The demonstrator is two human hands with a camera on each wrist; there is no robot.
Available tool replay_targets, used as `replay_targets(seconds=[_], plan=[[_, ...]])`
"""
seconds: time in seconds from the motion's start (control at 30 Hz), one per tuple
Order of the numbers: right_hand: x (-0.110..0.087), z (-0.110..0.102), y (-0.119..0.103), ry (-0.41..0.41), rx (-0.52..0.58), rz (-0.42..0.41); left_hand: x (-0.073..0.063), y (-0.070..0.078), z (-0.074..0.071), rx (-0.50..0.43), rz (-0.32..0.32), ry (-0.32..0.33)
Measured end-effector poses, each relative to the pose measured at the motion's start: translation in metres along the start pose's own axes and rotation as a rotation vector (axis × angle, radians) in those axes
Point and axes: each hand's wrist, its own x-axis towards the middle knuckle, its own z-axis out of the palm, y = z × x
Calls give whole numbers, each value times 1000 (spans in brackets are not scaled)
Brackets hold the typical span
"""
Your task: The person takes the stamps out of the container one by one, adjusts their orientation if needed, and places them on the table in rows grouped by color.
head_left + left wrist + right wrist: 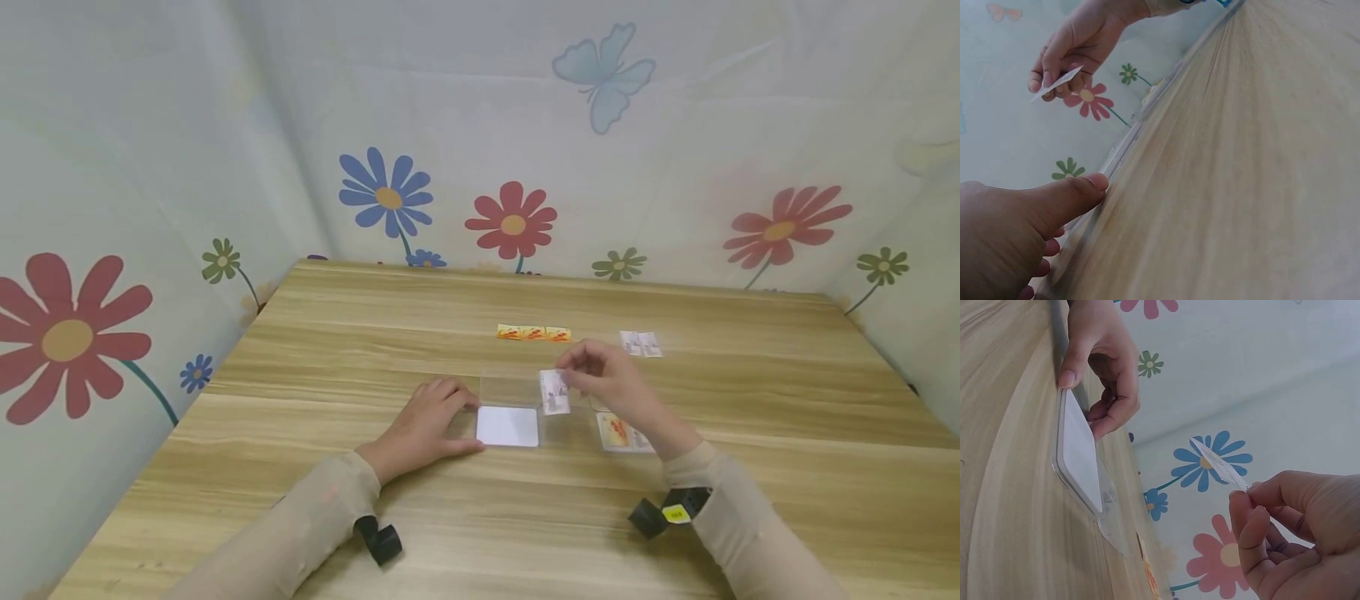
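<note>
My left hand (429, 423) grips the left edge of a clear plastic case (507, 386) on the table, thumb at the near corner and fingers at the far one. A blank white panel (507, 426) lies flat in the near left part of the case. Raised over the middle of the case, my right hand (613, 385) pinches a thin white printed card (555, 395) between thumb and index finger. Edge-on in the right wrist view, the card (1217, 464) tilts up from the fingertips. Under the right forearm, a yellow-and-red card (617, 431) lies beside a partly hidden white one.
Farther back on the wooden table (375, 317), a row of yellow-and-red cards (533, 333) lies side by side. Two white printed cards (641, 343) lie to their right, behind the right hand. A flower-patterned cloth (450, 125) hangs around the table's back and sides.
</note>
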Motion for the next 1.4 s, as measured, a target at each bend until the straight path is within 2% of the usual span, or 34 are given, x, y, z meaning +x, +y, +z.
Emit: replay_targets(seconds=[0.5,0.8,1.07,1.23,1.4], plan=[[-2,-15,-7,38,-35,26,-1,3,-3,1,-9,-8],[1,-22,-5,47,2,60,-2,3,-4,3,-19,-34],[2,-29,-10,51,37,74,-1,3,-5,6,-17,-31],[3,-35,-9,51,5,58,0,3,-4,7,-12,-26],[5,-42,-7,45,-36,102,-1,4,-5,-10,-10,-18]])
